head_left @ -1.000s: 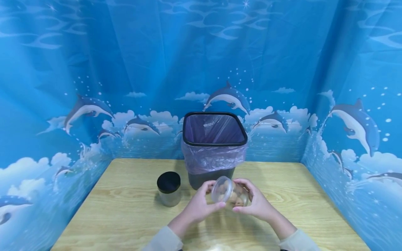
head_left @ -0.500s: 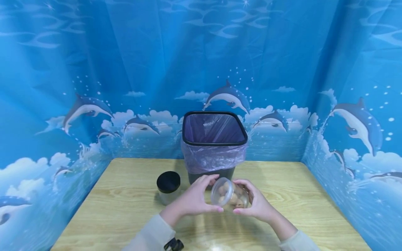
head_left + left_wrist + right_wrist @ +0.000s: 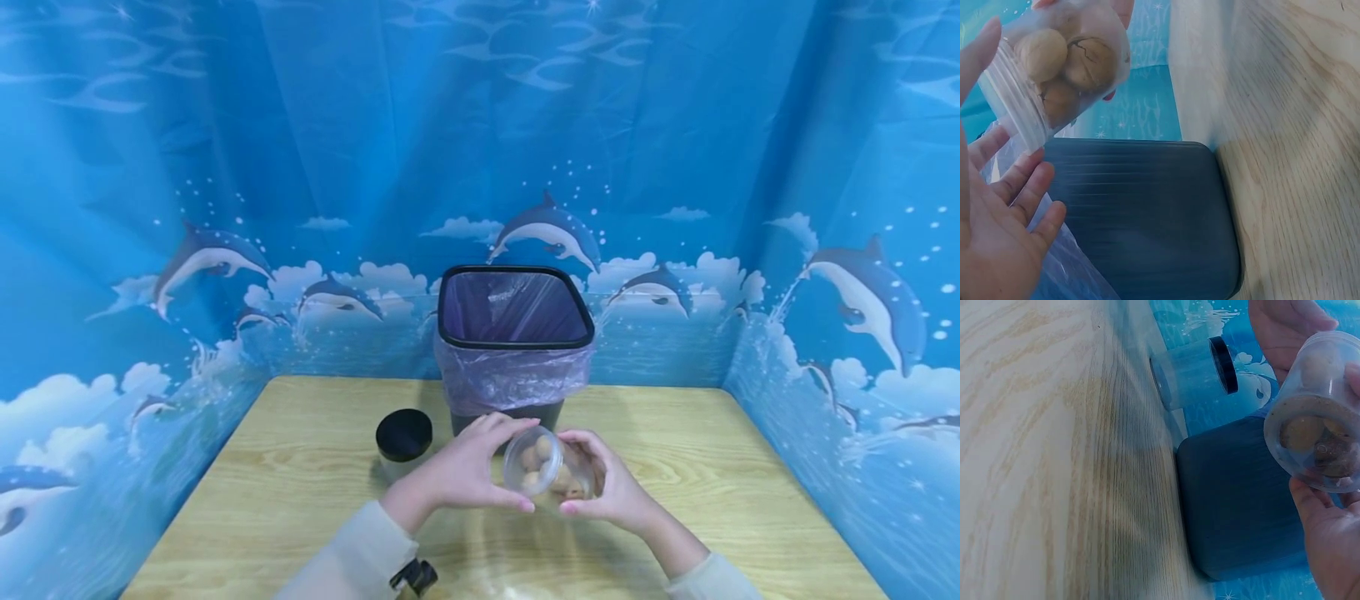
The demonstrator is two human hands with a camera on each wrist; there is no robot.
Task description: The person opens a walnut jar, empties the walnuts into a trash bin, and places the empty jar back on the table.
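Note:
Between both hands a clear plastic jar (image 3: 576, 482) of walnuts (image 3: 1091, 61) lies tilted above the table, its lid end toward the left. My left hand (image 3: 465, 468) holds the clear ridged lid (image 3: 1015, 97), thumb on the near side and fingertips at the far rim. In the left wrist view, its other fingers (image 3: 1035, 187) stand spread off the rim. My right hand (image 3: 618, 490) grips the jar's body near its base, and the round bottom shows in the right wrist view. Part of the jar is hidden behind the right fingers.
A dark trash bin (image 3: 513, 382) with a purple liner and black rim stands just behind the hands. Left of it is a clear jar with a black lid (image 3: 405, 435), partly covered by the left hand. Dolphin-print curtains (image 3: 322, 167) enclose the wooden table (image 3: 300, 483).
My left hand has turned about the lid, its wrist swinging left and its fingers opening, then coming back onto the rim. The right hand and jar stay almost in place.

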